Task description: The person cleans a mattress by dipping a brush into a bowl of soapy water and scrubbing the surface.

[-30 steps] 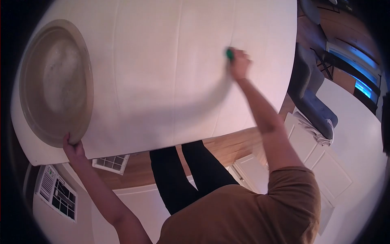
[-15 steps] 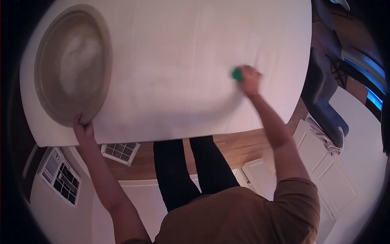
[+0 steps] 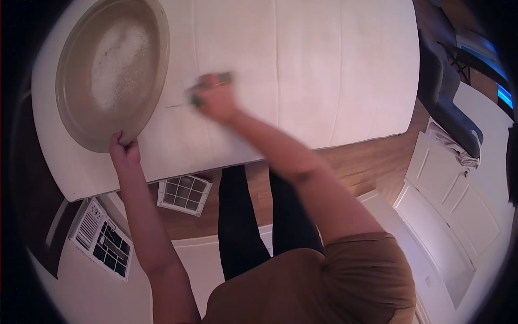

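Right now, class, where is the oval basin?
In the head view, the oval basin sits at the upper left on the white surface, left hand gripping its near edge.

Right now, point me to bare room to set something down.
Widest: the white surface right of the right hand and forearm, out to its right edge. Smaller: the near strip between the left hand and the forearm. Crowded: the left end, mostly taken by the basin, and the narrow gap between basin and right hand.

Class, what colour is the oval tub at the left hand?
The tub is greyish beige; it shows best in the head view.
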`<action>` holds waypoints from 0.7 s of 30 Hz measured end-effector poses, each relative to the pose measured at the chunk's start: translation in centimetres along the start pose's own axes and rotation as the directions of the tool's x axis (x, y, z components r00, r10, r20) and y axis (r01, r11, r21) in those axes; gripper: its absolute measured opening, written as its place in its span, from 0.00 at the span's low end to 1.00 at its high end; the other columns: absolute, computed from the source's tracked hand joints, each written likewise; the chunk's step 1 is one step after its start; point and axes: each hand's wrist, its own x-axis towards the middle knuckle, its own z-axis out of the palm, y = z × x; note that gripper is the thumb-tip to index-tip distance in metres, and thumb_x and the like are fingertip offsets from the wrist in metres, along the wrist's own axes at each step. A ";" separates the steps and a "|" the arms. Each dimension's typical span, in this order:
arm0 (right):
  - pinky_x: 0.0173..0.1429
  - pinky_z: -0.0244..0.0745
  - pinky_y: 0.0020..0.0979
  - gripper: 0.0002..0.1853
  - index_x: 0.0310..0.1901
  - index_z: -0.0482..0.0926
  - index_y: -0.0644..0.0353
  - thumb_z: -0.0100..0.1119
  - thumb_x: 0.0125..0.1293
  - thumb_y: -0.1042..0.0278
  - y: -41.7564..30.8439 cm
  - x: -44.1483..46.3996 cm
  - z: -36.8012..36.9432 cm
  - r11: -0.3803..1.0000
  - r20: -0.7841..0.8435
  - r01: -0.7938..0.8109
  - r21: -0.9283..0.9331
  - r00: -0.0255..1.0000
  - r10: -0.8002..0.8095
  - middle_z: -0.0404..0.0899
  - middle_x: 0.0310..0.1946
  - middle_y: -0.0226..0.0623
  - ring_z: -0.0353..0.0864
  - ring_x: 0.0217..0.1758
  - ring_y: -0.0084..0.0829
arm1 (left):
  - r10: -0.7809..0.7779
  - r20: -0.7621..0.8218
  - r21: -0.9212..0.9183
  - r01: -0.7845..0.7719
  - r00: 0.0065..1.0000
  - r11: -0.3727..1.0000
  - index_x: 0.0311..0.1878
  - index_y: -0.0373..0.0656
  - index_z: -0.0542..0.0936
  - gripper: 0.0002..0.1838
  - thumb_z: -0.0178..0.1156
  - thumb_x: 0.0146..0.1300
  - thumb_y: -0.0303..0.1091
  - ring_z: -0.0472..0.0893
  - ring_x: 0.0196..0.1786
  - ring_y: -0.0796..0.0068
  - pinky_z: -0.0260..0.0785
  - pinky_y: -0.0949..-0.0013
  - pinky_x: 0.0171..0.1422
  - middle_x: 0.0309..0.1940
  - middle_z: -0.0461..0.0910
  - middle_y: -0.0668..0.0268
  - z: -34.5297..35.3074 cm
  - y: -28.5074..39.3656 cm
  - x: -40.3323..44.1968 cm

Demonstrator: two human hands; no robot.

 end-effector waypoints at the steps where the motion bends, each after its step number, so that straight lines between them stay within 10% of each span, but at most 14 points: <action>1: 0.55 0.62 0.58 0.10 0.34 0.82 0.47 0.61 0.49 0.57 5.5 -1.2 -2.6 0.987 0.000 -0.077 -0.139 0.997 0.078 0.79 0.42 0.36 0.71 0.56 0.42 | 0.000 0.009 -0.008 0.000 1.000 1.000 0.51 0.33 0.71 0.17 0.53 0.57 0.18 0.79 0.51 0.60 0.77 0.56 0.56 0.48 0.76 0.56 -0.4 0.2 0.6; 4: 0.55 0.62 0.54 0.16 0.42 0.80 0.47 0.58 0.53 0.52 20.2 -8.0 -14.2 0.850 -0.180 -0.424 -0.311 0.905 0.386 0.77 0.47 0.39 0.70 0.54 0.44 | 0.016 0.048 -0.005 -0.016 0.999 1.000 0.51 0.33 0.71 0.16 0.53 0.57 0.19 0.79 0.52 0.60 0.78 0.57 0.54 0.49 0.76 0.56 0.0 -0.1 0.0; 6: 0.55 0.60 0.56 0.25 0.53 0.74 0.47 0.56 0.54 0.47 22.0 -8.9 -17.3 0.420 -0.359 -0.826 -0.375 0.547 0.756 0.66 0.58 0.47 0.64 0.60 0.48 | 0.023 0.060 -0.025 -0.022 0.998 0.999 0.51 0.33 0.71 0.17 0.53 0.57 0.19 0.79 0.52 0.60 0.78 0.57 0.54 0.49 0.76 0.56 -0.1 -0.3 0.3; 9: 0.54 0.61 0.55 0.21 0.48 0.77 0.48 0.60 0.52 0.52 13.8 -3.9 -10.0 0.654 -0.293 -0.727 -0.209 0.685 0.667 0.73 0.51 0.41 0.67 0.58 0.47 | 0.019 0.102 -0.024 -0.017 0.995 1.000 0.51 0.33 0.70 0.17 0.52 0.57 0.19 0.79 0.52 0.60 0.78 0.57 0.54 0.49 0.76 0.56 0.2 -0.4 -0.3; 14: 0.59 0.52 0.70 0.19 0.43 0.78 0.40 0.63 0.45 0.51 -7.9 1.9 4.1 0.994 -0.024 -0.100 -0.031 0.995 0.100 0.72 0.49 0.37 0.68 0.59 0.42 | 0.050 0.016 0.017 -0.050 0.999 0.999 0.52 0.33 0.70 0.17 0.52 0.57 0.19 0.79 0.51 0.59 0.78 0.57 0.54 0.49 0.75 0.55 1.7 0.2 -0.7; 18: 0.51 0.60 0.59 0.16 0.41 0.79 0.43 0.61 0.48 0.57 3.1 -0.7 -1.5 0.974 0.027 -0.153 -0.165 0.987 0.160 0.75 0.46 0.37 0.68 0.57 0.44 | 0.015 0.060 0.037 -0.017 0.998 0.999 0.53 0.33 0.69 0.17 0.53 0.58 0.20 0.78 0.51 0.58 0.77 0.57 0.53 0.49 0.75 0.55 -0.1 0.6 1.0; 21: 0.51 0.63 0.56 0.16 0.45 0.79 0.45 0.57 0.52 0.58 19.2 -7.9 -11.4 0.873 -0.249 -0.343 -0.346 0.931 0.267 0.75 0.48 0.37 0.68 0.57 0.46 | 0.021 0.042 0.036 -0.023 0.999 0.999 0.53 0.33 0.69 0.17 0.54 0.58 0.21 0.79 0.50 0.58 0.77 0.57 0.53 0.49 0.75 0.56 0.7 -0.1 0.2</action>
